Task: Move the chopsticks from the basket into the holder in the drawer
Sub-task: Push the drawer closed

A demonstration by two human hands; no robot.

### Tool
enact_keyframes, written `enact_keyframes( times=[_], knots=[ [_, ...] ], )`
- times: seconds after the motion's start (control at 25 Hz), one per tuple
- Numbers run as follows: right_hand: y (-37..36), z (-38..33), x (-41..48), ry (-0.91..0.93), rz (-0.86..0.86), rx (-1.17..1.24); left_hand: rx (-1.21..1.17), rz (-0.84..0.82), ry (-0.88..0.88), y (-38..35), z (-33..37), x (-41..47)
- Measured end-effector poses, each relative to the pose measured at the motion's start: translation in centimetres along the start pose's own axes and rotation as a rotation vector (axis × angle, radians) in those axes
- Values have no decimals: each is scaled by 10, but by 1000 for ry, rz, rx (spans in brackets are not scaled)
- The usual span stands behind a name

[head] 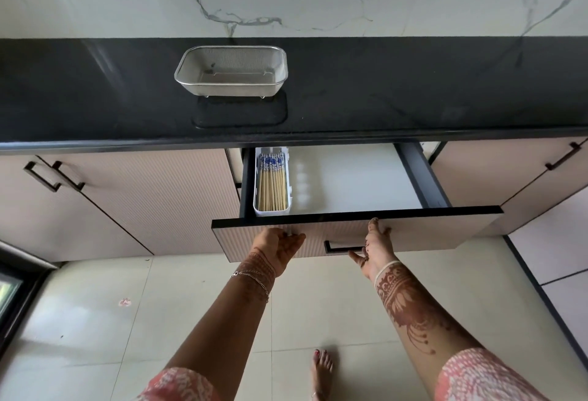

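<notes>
A person is resting both hands on the open drawer front at lower centre, left hand loosely curled, right hand open. The chopsticks are lying in the holder, pointing away, nearer the left grip. The basket on the bench is sitting empty.

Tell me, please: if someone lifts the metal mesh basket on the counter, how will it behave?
The mesh basket looks empty and thin-walled, so it is probably light and fairly stiff at its rim. It stands on small feet on the glossy black counter, so a push may slide it rather than tip it.
</notes>
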State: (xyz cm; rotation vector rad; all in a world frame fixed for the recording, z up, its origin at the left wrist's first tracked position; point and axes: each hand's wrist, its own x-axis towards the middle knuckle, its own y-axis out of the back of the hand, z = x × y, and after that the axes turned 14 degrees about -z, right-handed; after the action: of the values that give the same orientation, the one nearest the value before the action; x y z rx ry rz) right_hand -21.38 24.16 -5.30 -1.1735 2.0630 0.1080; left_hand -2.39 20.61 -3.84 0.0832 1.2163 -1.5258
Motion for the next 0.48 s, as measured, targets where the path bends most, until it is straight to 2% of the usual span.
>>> enact_keyframes(
  times=[0.24,0.48],
  knots=[
    [-37,-49,67,-17,19,39,-59,80,-73,-31,51,57],
    [-79,-94,114,-21,-46,123,-104,102,-186,-60,100,95]
  ],
)
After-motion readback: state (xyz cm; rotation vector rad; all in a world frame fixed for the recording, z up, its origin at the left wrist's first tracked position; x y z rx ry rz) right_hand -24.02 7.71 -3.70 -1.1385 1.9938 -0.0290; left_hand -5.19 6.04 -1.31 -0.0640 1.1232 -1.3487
